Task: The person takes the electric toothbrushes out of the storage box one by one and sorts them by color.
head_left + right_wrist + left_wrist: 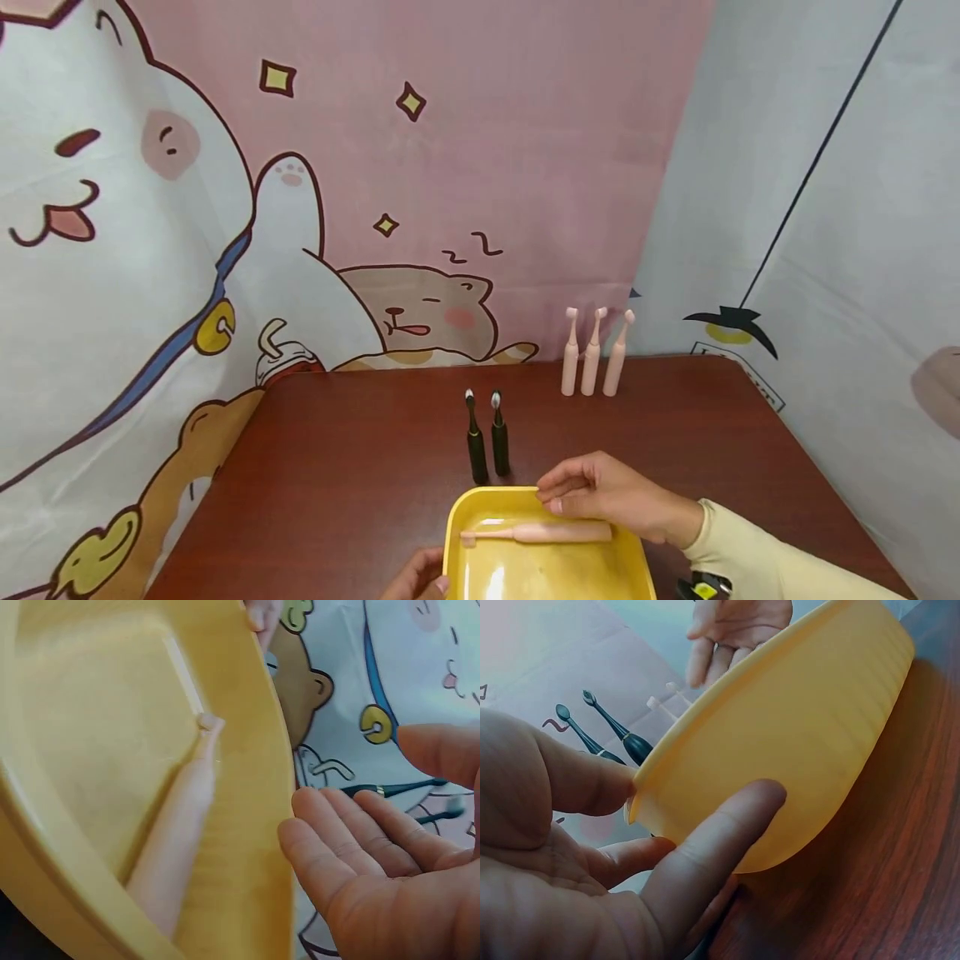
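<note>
A yellow plastic tray [551, 573] with raised walls sits at the near edge of the table. Inside it lies a pale pink electric toothbrush [562, 532], its head pointing left. My left hand [420, 575] grips the tray's left side; in the left wrist view, fingers meet the rim and one lies along the outer wall. At the tray's far right rim is my right hand [611, 497], fingers loosely extended and nothing in its palm [405, 900]. Two black electric toothbrushes [477, 446] [500, 442] stand upright just behind the tray.
Three pink electric toothbrushes [591, 367] stand in a row near the back right of the reddish-brown table [360, 467]. A cartoon-printed cloth [480, 167] hangs behind and beside the table. A dark object with a yellow-green patch [705, 587] is by the right sleeve.
</note>
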Available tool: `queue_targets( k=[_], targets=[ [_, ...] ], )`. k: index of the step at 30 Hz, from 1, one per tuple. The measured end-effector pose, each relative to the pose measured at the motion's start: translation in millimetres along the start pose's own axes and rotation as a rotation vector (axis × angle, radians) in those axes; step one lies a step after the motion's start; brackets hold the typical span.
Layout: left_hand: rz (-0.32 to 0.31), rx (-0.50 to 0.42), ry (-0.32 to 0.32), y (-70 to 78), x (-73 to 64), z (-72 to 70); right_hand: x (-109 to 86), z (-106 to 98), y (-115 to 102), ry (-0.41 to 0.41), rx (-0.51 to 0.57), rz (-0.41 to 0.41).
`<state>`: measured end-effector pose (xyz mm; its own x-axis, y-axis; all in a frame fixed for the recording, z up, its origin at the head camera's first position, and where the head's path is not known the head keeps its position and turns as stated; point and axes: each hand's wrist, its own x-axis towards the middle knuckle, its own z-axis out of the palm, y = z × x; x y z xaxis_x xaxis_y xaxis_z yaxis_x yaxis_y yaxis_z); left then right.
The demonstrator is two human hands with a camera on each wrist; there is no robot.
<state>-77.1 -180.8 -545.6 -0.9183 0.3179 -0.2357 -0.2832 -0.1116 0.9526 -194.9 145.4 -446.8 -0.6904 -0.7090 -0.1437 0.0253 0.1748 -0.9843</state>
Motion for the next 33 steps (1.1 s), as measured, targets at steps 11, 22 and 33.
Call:
queue_targets(
  k=[11, 22, 33],
  targets=[
    [0.007, 0.011, -0.004, -1.8, 0.0, 0.9, 11.0, 13, 24, -0.009, -0.052, 0.017],
    [-0.015, -0.023, 0.001, 1.2, -0.2, 0.9, 18.0, 10, 33, -0.041, -0.031, 0.038],
    [-0.052, -0.046, 0.023, 1.7, -1.3, 1.1, 23.0, 10, 30, -0.176, -0.202, 0.050]
  ],
)
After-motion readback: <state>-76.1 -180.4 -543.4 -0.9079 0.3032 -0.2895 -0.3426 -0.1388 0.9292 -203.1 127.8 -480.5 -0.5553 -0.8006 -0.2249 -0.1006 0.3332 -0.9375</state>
